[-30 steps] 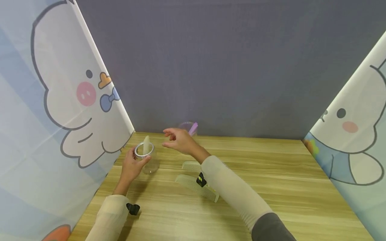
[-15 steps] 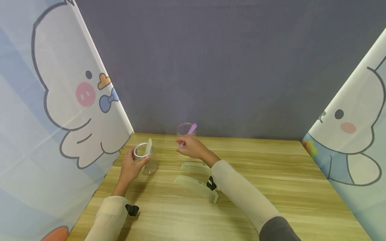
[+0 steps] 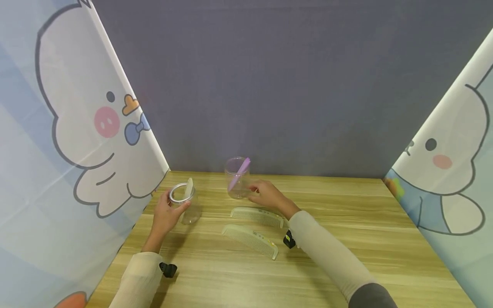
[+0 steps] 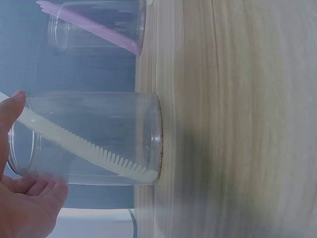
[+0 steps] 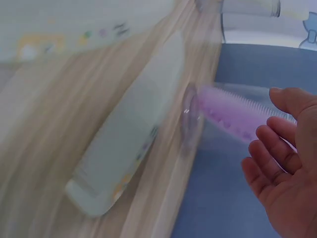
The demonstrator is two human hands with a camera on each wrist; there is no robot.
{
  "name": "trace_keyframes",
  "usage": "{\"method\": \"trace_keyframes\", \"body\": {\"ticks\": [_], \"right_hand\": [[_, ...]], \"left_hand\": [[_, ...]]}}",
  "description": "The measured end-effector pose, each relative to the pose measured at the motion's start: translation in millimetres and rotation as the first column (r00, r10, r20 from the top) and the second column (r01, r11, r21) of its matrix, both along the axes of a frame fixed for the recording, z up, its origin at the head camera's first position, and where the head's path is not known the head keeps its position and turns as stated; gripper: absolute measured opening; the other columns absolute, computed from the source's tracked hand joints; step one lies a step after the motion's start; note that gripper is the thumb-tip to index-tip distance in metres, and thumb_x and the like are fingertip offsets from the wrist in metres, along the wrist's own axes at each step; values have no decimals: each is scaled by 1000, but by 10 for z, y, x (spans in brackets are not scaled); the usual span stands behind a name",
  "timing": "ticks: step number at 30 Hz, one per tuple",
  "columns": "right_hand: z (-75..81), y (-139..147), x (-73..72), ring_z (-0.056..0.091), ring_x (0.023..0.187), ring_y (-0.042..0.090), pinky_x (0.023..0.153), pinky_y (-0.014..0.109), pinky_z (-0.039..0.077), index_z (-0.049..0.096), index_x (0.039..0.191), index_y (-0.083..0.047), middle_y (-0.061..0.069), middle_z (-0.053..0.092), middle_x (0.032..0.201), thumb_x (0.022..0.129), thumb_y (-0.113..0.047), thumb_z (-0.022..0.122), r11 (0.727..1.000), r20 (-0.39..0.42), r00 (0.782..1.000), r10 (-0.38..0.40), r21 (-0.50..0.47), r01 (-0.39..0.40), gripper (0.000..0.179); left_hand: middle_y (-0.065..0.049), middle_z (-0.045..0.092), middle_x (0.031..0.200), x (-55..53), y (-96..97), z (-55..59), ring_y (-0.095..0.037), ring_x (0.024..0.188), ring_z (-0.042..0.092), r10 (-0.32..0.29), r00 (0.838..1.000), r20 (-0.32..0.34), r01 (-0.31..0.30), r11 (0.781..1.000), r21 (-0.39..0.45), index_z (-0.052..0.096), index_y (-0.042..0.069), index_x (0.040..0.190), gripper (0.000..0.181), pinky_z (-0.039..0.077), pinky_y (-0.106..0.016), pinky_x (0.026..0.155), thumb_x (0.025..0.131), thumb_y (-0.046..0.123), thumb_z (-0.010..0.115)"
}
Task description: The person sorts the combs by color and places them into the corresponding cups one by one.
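Around the upper part of a clear jar at the left, my left hand holds with thumb and fingers. A pale comb leans inside that jar, its end above the rim. Farther back stands a second clear jar with a purple comb slanting in it. My right hand is at this jar's right side, palm turned toward it. In the right wrist view its fingers look relaxed and grip nothing. Two pale green combs lie on the table, the farther comb and the nearer comb.
The wood-grain table meets a dark grey panel just behind the second jar. Cartoon-printed cloth walls close in the left and right sides. A small black camera sits on the left wrist.
My right hand has moved from above, between the jars, down and right to beside the second jar. The pale comb in the left jar has tipped to the right. My left hand stays put.
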State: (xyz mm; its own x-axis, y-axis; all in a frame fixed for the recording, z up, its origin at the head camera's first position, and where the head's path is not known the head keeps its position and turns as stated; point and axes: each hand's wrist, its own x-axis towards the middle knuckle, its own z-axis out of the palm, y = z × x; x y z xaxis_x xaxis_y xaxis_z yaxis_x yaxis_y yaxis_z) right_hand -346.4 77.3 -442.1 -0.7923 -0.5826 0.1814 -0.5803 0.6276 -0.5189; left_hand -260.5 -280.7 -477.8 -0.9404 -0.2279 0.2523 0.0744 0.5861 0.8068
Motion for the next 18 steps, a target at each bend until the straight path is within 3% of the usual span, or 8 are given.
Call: {"method": "trace_keyframes", "body": {"ticks": [8,18], "right_hand": [[-141,289,44,65,113,31,97,44,56,64,132,0,18,66,130,95,-22,72,999,123,991,-53,12,52,44],[-249,519,93,68,108,31,92,44,58,64,130,4,18,69,122,92,-25,75,995,92,996,-10,102,0,49]], "left_hand": [[-32,46,142,2,-4,-4,-48,137,46,4,1000,2,-4,1000,6,37,-10,148,85,41,-56,116,86,29,83],[-33,45,142,1,1,1,-49,136,47,3,1000,-7,-3,1000,-11,37,-10,148,85,42,-56,115,87,29,83]]}}
